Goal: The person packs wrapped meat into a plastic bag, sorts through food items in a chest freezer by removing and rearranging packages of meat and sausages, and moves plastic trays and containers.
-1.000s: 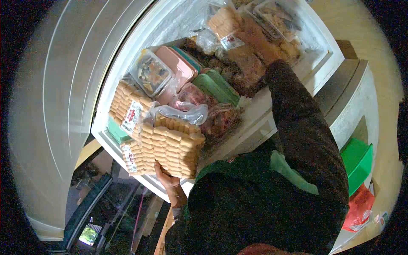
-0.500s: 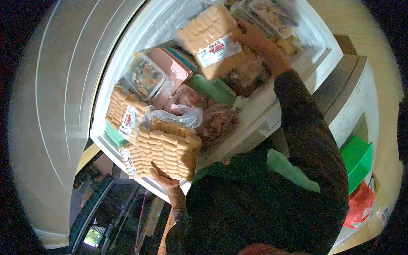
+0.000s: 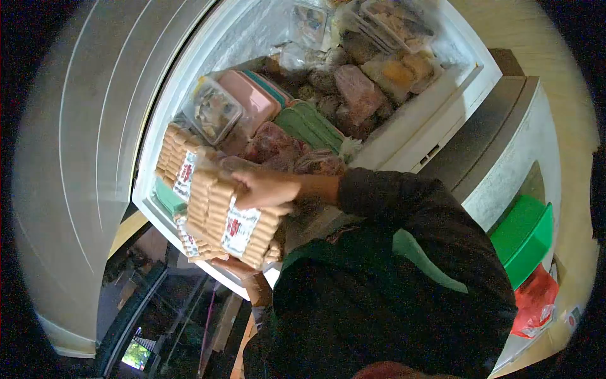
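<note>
Pack of tan rolls [image 3: 214,205], bearing a white-and-red label, sits left of centre in the head view, tilted, over the near rim of an open white chest [image 3: 470,95]. From where I stand, the right hand [image 3: 271,187] reaches in from the centre and has its fingers clamped on the upper edge of this pack. The left hand [image 3: 240,268] is at the lower left, touching the underside of the packs; its fingertips are hidden beneath them, so I cannot tell whether they are apart or together.

Beside the held pack, toward the left edge of the chest, lies a second labelled pack [image 3: 170,151], with a pale green box [image 3: 168,197] just below it. Above, in the upper left-centre, a clear tub [image 3: 213,114] stands next to a pink container [image 3: 251,101]. Green containers [image 3: 309,128] lie near the centre, beside bagged red contents [image 3: 273,144]. More clear tubs [image 3: 398,25] are at top right. Outside the chest, right side of frame: green basin [image 3: 521,243], red bag [image 3: 535,303] just below.
</note>
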Demonstrator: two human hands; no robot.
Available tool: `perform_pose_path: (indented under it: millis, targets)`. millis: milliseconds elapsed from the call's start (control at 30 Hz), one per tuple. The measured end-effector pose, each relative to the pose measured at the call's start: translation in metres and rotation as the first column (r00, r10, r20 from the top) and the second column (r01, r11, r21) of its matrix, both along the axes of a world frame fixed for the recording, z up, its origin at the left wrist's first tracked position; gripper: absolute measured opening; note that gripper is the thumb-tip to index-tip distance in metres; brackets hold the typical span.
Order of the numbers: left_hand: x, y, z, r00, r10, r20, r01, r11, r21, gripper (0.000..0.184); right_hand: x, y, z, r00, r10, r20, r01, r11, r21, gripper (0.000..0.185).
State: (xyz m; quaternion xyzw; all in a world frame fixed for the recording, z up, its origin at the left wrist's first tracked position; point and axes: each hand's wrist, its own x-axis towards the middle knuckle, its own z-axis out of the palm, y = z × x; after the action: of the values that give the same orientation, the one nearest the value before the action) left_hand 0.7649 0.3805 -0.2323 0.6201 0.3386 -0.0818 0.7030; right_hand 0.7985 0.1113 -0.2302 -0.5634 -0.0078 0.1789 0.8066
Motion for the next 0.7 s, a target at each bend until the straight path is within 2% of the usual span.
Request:
perform_pose_path:
  millis: [67,100,133,167,200,233,300,400,433,533,567,600,633,667,700]
  targets:
    - [-0.005,0.016,-0.011,0.989,-0.112,0.094,0.101,0.988,0.117,0.088,0.006,0.022,0.008,0.999,0.038,0.002,-0.038,0.995,-0.095,0.052]
    - [-0.009,0.023,-0.011,0.969,-0.213,0.123,0.183,0.958,0.219,0.087,0.005,0.007,0.030,0.994,0.076,0.080,-0.056,0.973,-0.225,0.050]
    - [-0.014,0.030,-0.010,0.941,-0.306,0.146,0.247,0.913,0.324,0.086,0.005,-0.009,0.052,0.981,0.118,0.153,-0.057,0.934,-0.353,0.049]
    - [-0.021,0.038,-0.006,0.891,-0.434,0.135,0.331,0.823,0.462,0.084,0.007,-0.005,0.051,0.969,0.155,0.193,-0.060,0.903,-0.425,0.049]
    - [-0.017,0.024,0.003,0.942,-0.318,0.108,0.265,0.901,0.343,0.079,0.009,0.000,0.049,0.954,0.192,0.229,-0.056,0.867,-0.495,0.050]
    - [-0.014,0.010,0.012,0.980,-0.187,0.073,0.167,0.960,0.226,0.075,0.010,0.005,0.041,0.946,0.156,0.285,0.007,0.866,-0.499,0.048]
    - [-0.018,0.010,0.013,0.972,-0.236,0.005,0.219,0.912,0.347,0.069,0.010,0.010,0.030,0.913,0.103,0.396,0.126,0.850,-0.512,0.046]
    - [-0.010,0.003,0.016,0.993,-0.113,0.017,0.108,0.980,0.165,0.060,0.014,0.009,0.022,0.827,0.059,0.559,0.290,0.806,-0.515,0.045]
    - [-0.010,0.002,0.016,0.998,-0.067,0.005,0.065,0.982,0.176,0.060,0.015,0.010,0.019,0.791,0.045,0.610,0.346,0.790,-0.507,0.044]
    - [-0.008,-0.001,0.017,0.999,-0.041,-0.012,0.043,0.980,0.193,0.058,0.025,-0.007,0.002,0.946,0.201,0.253,-0.091,0.918,-0.386,0.047]
    - [-0.007,0.003,0.014,0.999,-0.051,-0.006,0.051,0.983,0.179,0.057,0.034,-0.032,-0.002,0.871,0.440,0.217,-0.277,0.807,-0.522,0.042]
    - [-0.006,0.007,0.012,0.998,-0.061,0.000,0.060,0.984,0.165,0.056,0.039,-0.031,-0.040,0.909,0.334,0.251,-0.236,0.906,-0.351,0.037]
    - [-0.007,0.023,0.002,0.998,-0.069,0.015,0.066,0.988,0.136,0.055,0.045,-0.058,-0.054,0.850,0.426,0.309,-0.298,0.873,-0.386,0.031]
    - [-0.007,0.032,-0.003,0.997,-0.076,0.030,0.072,0.992,0.108,0.054,0.049,-0.091,-0.053,0.830,0.548,0.102,-0.535,0.835,-0.129,0.030]
    - [-0.006,0.019,0.004,0.996,-0.088,0.022,0.082,0.979,0.185,0.054,0.052,-0.119,-0.053,0.813,0.581,0.029,-0.579,0.814,-0.050,0.027]
